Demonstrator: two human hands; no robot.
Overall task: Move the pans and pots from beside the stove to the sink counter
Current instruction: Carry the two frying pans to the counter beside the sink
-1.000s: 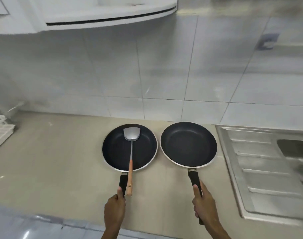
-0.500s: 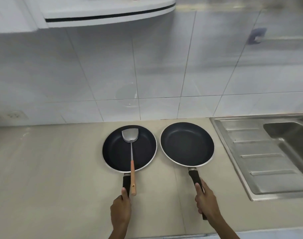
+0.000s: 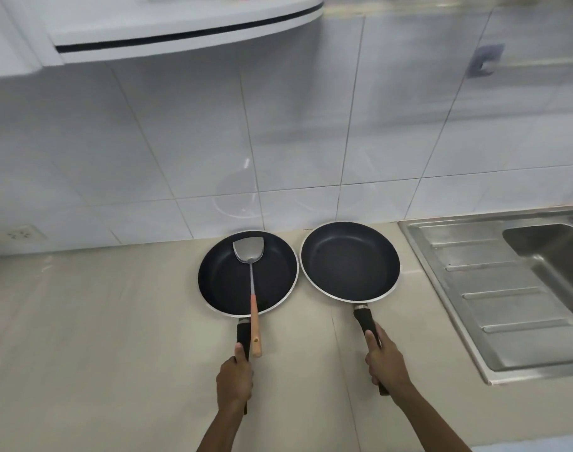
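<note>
Two black non-stick frying pans sit side by side over the beige counter (image 3: 99,321), close to the tiled wall. My left hand (image 3: 234,381) grips the black handle of the left pan (image 3: 223,282). A metal spatula (image 3: 251,275) with a wooden handle lies in that pan, its handle sticking out over the rim beside my thumb. My right hand (image 3: 384,363) grips the handle of the right pan (image 3: 350,261), which holds nothing. The right pan is a short way left of the sink's drainboard.
A stainless steel sink (image 3: 494,288) with a ribbed drainboard and a basin at the far right is set into the counter. A white range hood (image 3: 181,31) hangs overhead at the upper left. A wall socket (image 3: 19,234) sits low on the tiles at left.
Both pans, held in my hands, have shifted to the right along the counter toward the sink. The view has swung right, so more of the sink basin shows.
</note>
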